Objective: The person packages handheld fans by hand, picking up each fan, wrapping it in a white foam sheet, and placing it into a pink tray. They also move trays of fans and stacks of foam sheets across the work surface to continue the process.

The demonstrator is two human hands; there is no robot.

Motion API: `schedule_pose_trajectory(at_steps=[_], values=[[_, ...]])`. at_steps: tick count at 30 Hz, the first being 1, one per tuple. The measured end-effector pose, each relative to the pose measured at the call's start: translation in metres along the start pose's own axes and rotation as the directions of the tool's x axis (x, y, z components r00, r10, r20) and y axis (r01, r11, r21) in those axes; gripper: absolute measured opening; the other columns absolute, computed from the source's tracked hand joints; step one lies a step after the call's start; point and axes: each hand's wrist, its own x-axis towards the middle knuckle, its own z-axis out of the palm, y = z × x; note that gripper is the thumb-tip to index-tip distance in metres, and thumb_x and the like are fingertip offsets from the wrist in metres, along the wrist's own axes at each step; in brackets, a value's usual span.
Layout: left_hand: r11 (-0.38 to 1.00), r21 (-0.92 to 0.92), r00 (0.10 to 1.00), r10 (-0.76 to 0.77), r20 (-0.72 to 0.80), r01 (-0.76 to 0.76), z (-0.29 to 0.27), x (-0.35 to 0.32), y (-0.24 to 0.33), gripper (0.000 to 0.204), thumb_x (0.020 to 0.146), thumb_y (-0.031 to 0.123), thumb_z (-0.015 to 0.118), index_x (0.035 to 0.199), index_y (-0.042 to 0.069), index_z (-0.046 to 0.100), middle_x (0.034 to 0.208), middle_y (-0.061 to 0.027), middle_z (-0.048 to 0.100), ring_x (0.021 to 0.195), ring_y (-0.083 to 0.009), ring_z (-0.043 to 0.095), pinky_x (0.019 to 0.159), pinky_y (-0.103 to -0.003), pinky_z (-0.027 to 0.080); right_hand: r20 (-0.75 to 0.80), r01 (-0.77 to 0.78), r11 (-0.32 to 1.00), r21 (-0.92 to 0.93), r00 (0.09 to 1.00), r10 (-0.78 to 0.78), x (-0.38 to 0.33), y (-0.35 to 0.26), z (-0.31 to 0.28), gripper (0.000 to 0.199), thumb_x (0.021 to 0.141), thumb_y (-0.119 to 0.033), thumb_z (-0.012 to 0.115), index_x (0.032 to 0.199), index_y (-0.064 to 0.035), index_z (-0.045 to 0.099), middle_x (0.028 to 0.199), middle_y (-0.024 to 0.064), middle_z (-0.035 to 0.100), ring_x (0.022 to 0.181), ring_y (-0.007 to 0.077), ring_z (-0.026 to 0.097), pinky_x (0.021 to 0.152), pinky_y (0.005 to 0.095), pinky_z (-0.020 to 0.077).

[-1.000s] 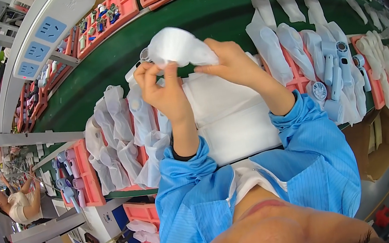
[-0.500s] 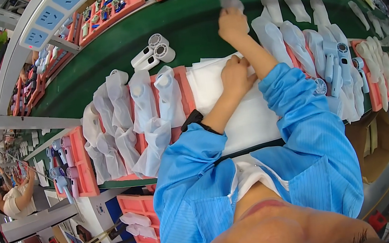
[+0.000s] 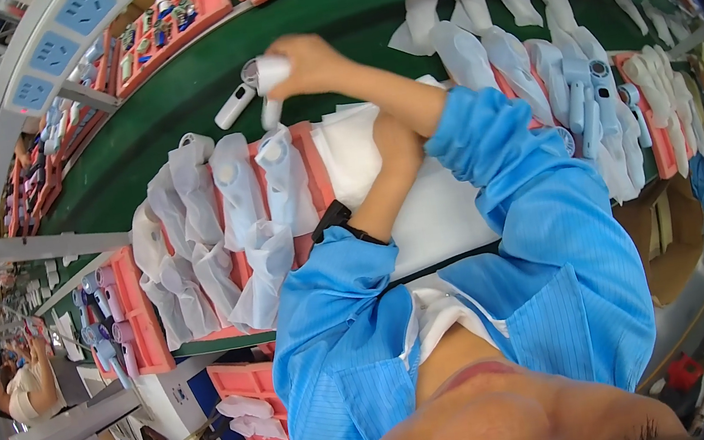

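The right hand (image 3: 305,66) reaches leftward over the far part of the green tabletop (image 3: 341,10), its fingers closed around the round head of a white fan (image 3: 270,73) whose handle points toward the near edge. That hold probably suits the piece because the broad head fills the palm and leaves the slimmer handle free. Whether the fan is off the surface is hard to tell. A second white fan (image 3: 235,106) lies just beside it, toward the left end, within easy reach. The left hand (image 3: 396,137) rests on the stack of white sheets (image 3: 433,218) by the near edge, partly hidden under the right forearm; it seems to steady the stack, but whether its fingers are apart or pinching a sheet cannot be told. Left of the stack, sleeved fans (image 3: 234,178) lie in rows over a pink tray (image 3: 310,158), likely to keep them orderly and apart. Toward the right end, more sleeved pieces (image 3: 511,67) lie beside bare blue fans (image 3: 577,94), perhaps grouped by colour.
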Motion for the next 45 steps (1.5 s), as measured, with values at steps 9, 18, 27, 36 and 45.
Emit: schedule_pose_trajectory(at_steps=[9,18,27,36,45], values=[[0.986,0.125,0.991,0.102,0.086,-0.113,0.001,0.012,0.040,0.022,0.066,0.019,0.077,0.078,0.006,0.065,0.078,-0.0102,0.056,0.077,-0.0292,0.056,0.066,-0.038,0.046,-0.471,-0.035,0.979,0.202,0.873,0.129,-0.075,-0.065,-0.194,0.050,0.059,-0.017,0.079,0.102,-0.0032,0.058,0.087,0.0075,0.061,0.079,0.0152,0.059,0.071,0.0280,0.0482],[0.893,-0.393,0.976,-0.209,0.064,0.218,-0.037,0.023,0.027,0.009,0.077,0.011,0.072,0.079,0.005,0.065,0.079,-0.0042,0.061,0.073,-0.0146,0.056,0.066,-0.025,0.044,-0.282,-0.058,0.946,0.320,0.947,0.154,-0.128,-0.021,-0.221,0.055,0.061,-0.021,0.079,0.110,-0.0068,0.057,0.099,0.0033,0.059,0.090,0.0144,0.056,0.080,0.0267,0.0446],[0.480,-0.877,0.944,-0.302,-0.132,0.030,-0.101,0.033,0.048,0.011,0.089,0.010,0.062,0.096,0.001,0.061,0.086,-0.0019,0.062,0.079,-0.0088,0.055,0.071,-0.023,0.044,-0.050,0.087,0.969,0.231,0.996,-0.077,-0.099,-0.038,-0.171,0.058,0.058,-0.014,0.076,0.112,-0.0064,0.057,0.100,0.0049,0.058,0.092,0.0174,0.057,0.082,0.0275,0.0440],[0.488,-0.872,0.891,-0.384,-0.243,-0.027,-0.124,0.031,0.053,0.014,0.087,0.007,0.063,0.099,0.002,0.060,0.087,-0.0054,0.063,0.076,-0.0146,0.059,0.073,-0.026,0.046,-0.117,0.199,0.980,-0.003,0.973,-0.198,-0.086,-0.044,-0.094,0.065,0.062,-0.003,0.074,0.124,-0.0077,0.055,0.109,0.0096,0.052,0.095,0.0276,0.056,0.078,0.0333,0.0481],[0.967,0.072,0.875,0.252,-0.413,-0.245,-0.102,0.032,0.071,0.034,0.075,0.001,0.067,0.108,0.005,0.060,0.097,-0.0144,0.058,0.081,-0.0268,0.059,0.069,-0.031,0.047,-0.402,0.096,0.990,-0.102,0.906,-0.129,-0.082,-0.033,-0.088,0.068,0.057,-0.008,0.077,0.120,-0.0015,0.050,0.108,0.0120,0.052,0.099,0.0304,0.055,0.076,0.0342,0.0502]])
